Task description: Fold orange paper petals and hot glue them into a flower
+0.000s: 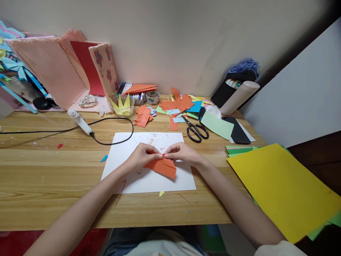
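An orange piece of paper (pixel 163 168) with creases is held over a white sheet (pixel 128 185) on the wooden table. My left hand (pixel 142 155) pinches its top edge between thumb and fingers. From the other side my right hand (pixel 182 153) pinches the same edge, the two thumb tips nearly touching at a small raised fold. The orange paper slants down toward the lower right, its flat lower part hanging free. Small coloured marks and specks show on the white sheet behind the hands.
Black-handled scissors (pixel 195 131) lie beyond the right hand, near orange scraps (pixel 178 104). A white corded tool (pixel 80 122) rests at left, its cable reaching the sheet. Yellow paper (pixel 282 188) covers the right side. A plastic cup (pixel 123 106) stands behind.
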The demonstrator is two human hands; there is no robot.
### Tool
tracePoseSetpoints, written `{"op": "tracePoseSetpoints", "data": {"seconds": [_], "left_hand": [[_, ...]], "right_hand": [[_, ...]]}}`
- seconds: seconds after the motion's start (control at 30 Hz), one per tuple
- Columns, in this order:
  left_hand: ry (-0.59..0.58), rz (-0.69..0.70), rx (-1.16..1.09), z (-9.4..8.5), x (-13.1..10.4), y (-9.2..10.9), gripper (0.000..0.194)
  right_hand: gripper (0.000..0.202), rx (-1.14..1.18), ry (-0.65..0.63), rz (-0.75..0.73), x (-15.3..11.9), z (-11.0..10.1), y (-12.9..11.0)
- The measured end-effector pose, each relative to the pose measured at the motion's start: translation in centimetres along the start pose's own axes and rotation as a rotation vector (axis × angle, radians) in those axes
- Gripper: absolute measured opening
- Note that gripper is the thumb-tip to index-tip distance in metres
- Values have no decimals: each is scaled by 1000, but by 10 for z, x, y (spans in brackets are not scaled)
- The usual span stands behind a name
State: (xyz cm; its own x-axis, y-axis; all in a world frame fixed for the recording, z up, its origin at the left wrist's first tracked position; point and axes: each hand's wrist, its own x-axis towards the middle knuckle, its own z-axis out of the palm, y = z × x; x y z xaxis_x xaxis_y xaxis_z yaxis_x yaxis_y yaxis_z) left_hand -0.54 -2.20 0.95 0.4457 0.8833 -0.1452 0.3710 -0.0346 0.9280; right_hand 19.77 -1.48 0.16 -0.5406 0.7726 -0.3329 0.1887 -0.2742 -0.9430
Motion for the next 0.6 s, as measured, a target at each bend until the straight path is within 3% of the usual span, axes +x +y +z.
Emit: {"op": "tracePoseSetpoints", "data": {"seconds": [0.33, 0.6], "left_hand": [[88, 5, 49, 0, 1, 0, 29], [155, 10, 64, 1, 1, 1, 30]], "right_hand": [[27, -22, 244, -62, 3, 14, 0], [32, -75, 173, -75, 2, 6, -1]]}}
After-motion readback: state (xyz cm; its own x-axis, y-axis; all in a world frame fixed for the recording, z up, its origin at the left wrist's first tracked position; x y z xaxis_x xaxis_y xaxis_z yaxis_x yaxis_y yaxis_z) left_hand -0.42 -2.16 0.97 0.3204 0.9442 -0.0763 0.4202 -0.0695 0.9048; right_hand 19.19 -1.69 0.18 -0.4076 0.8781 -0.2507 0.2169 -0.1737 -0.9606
